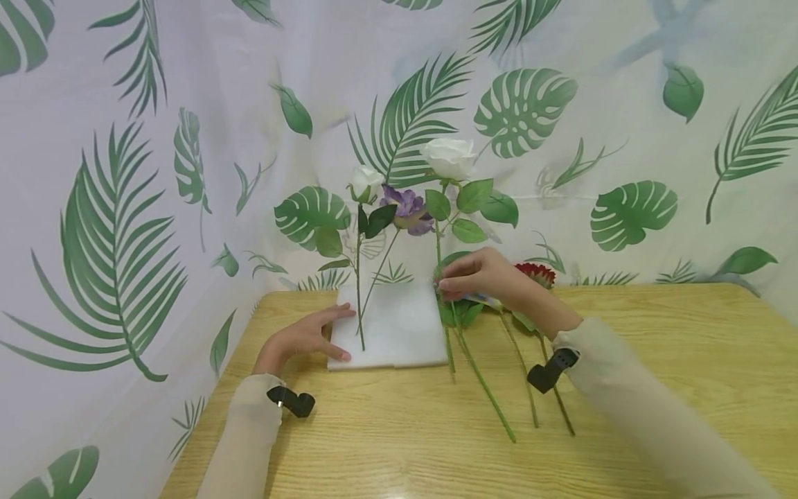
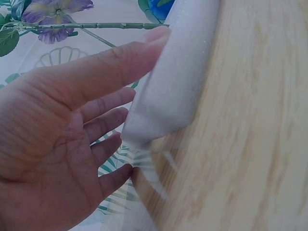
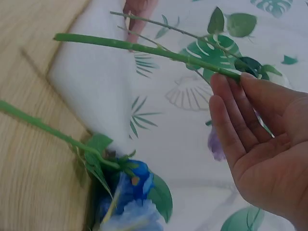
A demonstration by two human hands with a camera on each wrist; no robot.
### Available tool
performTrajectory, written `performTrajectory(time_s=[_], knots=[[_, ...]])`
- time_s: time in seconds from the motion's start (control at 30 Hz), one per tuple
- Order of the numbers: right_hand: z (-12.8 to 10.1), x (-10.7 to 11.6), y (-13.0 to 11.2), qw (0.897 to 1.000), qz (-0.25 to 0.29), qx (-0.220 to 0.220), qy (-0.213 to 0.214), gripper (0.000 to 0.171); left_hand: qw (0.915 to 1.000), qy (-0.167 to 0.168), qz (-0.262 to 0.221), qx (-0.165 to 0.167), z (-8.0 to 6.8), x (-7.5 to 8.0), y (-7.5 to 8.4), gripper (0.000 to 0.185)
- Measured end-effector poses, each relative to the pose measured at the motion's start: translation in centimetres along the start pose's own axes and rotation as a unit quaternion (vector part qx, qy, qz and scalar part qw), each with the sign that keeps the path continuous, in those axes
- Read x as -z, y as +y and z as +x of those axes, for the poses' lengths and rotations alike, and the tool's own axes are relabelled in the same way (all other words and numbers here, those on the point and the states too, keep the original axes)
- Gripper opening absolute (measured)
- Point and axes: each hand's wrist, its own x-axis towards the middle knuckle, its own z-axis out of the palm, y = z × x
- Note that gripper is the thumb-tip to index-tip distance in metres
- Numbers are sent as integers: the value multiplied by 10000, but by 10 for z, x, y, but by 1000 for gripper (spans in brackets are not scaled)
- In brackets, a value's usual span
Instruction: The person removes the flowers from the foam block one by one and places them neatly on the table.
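A white foam block (image 1: 399,326) (image 2: 178,82) lies on the wooden table (image 1: 654,346). A white rosebud (image 1: 364,181) and a purple flower (image 1: 406,206) (image 2: 55,12) stand stuck in it. My left hand (image 1: 324,336) (image 2: 96,96) rests with straight fingers against the block's left edge. My right hand (image 1: 444,281) (image 3: 236,82) pinches the green stem (image 3: 144,48) of a large white rose (image 1: 449,158), held upright by the block's right edge. The stem's lower end reaches the table in front of the block.
A red flower (image 1: 536,272) and a blue flower (image 3: 130,192) lie on the table behind my right hand, their long stems (image 1: 486,388) pointing toward me. A leaf-print cloth (image 1: 156,173) hangs behind and to the left.
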Motion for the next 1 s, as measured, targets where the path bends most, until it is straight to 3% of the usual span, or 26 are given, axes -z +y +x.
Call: performTrajectory(time_s=[0.47,1.0], knots=[[-32,51,16,9983,-553,-178,80,33,9999,25,-25,122,0,0,0,95],[-72,108,34,9921,-964,-801,48,40,9997,29,-130,185,1,-1,0,95]])
